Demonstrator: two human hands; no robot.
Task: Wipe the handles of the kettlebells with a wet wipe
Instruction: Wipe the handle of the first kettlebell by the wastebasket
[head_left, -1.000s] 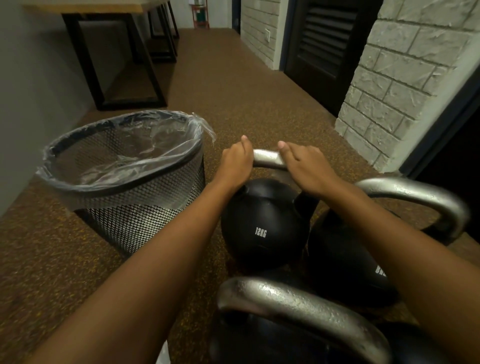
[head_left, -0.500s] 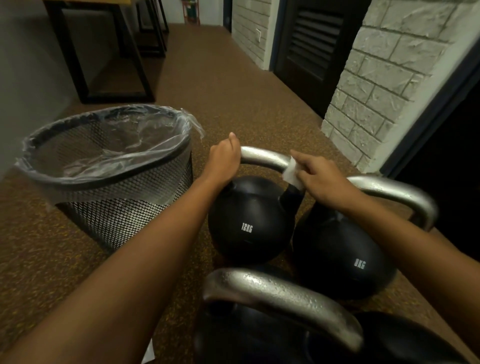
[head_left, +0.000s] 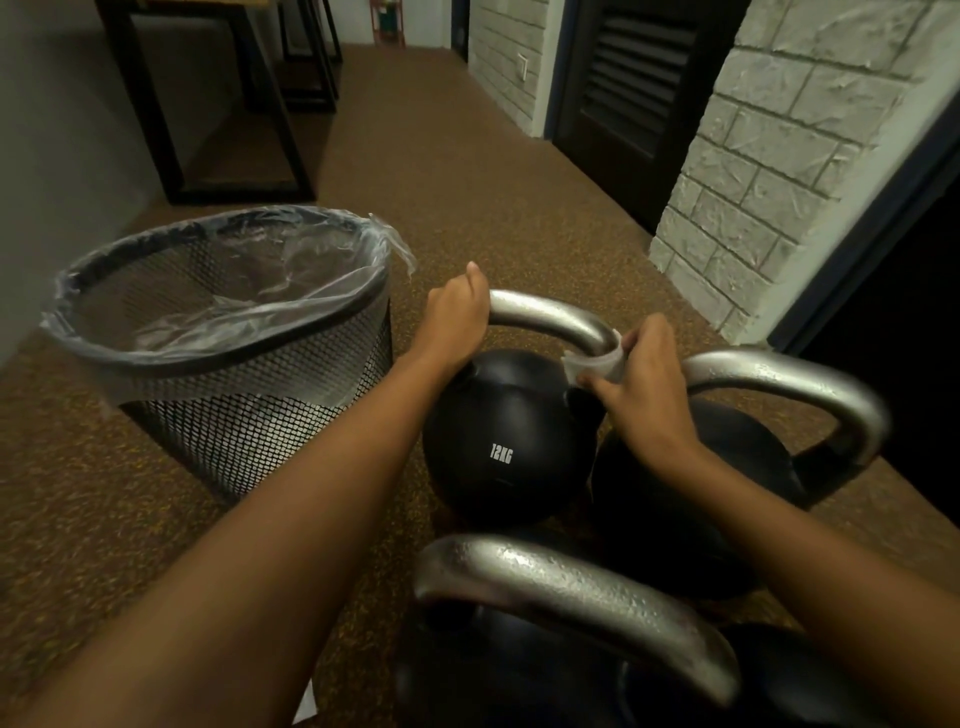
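A black 12 kg kettlebell (head_left: 506, 441) with a silver handle (head_left: 550, 317) stands on the floor in the middle of the view. My left hand (head_left: 454, 319) grips the left end of that handle. At the handle's right bend my right hand (head_left: 641, 382) wraps a white wet wipe (head_left: 595, 364) around the metal. A second kettlebell (head_left: 727, 447) with a silver handle (head_left: 789, 387) stands to the right, partly behind my right arm. A third kettlebell's handle (head_left: 576, 590) lies nearest me at the bottom.
A black mesh waste bin (head_left: 249, 415) lined with a clear plastic bag stands left of the kettlebells. A black-framed table (head_left: 291, 135) is at the far left. A white brick pillar (head_left: 769, 171) and dark doors line the right. Brown speckled floor (head_left: 467, 171) runs ahead.
My right hand slid the wipe from the top of the handle down to its right bend over the last second. My left hand kept its grip on the left end.
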